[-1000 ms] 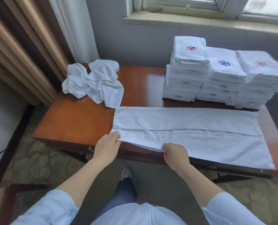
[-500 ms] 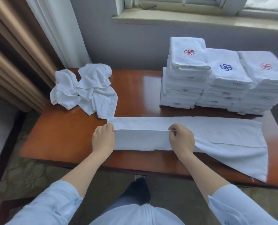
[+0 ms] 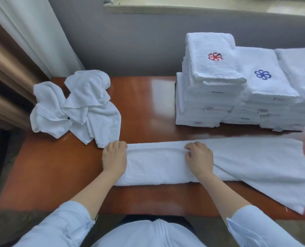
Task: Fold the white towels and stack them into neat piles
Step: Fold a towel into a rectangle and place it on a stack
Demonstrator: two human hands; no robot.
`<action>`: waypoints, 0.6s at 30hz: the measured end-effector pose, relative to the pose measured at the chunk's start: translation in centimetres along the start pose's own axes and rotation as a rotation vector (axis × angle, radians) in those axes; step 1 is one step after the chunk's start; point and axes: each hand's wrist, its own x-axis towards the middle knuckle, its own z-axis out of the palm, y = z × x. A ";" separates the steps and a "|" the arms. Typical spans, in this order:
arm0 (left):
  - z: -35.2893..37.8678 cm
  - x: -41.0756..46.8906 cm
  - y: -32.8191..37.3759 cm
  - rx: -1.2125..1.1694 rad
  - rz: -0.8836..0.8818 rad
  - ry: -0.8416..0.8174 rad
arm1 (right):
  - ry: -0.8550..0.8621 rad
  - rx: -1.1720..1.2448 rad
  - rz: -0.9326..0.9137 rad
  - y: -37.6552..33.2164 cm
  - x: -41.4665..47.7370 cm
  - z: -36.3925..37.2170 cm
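Mid-fold on the towel (image 3: 157, 166), stretched along the near side of the table (image 3: 59, 166): left half doubled over, right end lying single and slanting toward the near edge. Pinched at the doubled edge by left hand (image 3: 114, 158) and right hand (image 3: 199, 160), fingers curled over the cloth. Likely to crease crooked if pressed flat now, with the right end lagging. Might also snag the heap (image 3: 80, 107), just beside the left hand. Well short of the stacks (image 3: 219, 86) behind.
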 end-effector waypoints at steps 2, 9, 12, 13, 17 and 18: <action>-0.1 0.5 0.6 -0.046 0.074 -0.001 | -0.026 -0.012 -0.017 -0.1 0.0 0.1; -1.0 1.4 7.3 -0.424 0.361 -0.029 | 0.017 0.093 -0.028 2.2 -2.2 -2.5; -1.3 1.3 11.1 -0.499 0.516 -0.056 | 0.025 0.105 0.042 4.8 -3.6 -3.8; -1.4 1.2 12.3 -0.505 0.569 -0.066 | 0.021 0.104 0.066 5.7 -4.1 -4.2; -1.3 0.5 16.6 -0.491 0.770 -0.101 | 0.031 0.111 0.178 8.6 -6.3 -5.3; -1.3 0.2 17.7 -0.484 0.802 -0.117 | 0.037 0.114 0.212 9.4 -7.0 -5.5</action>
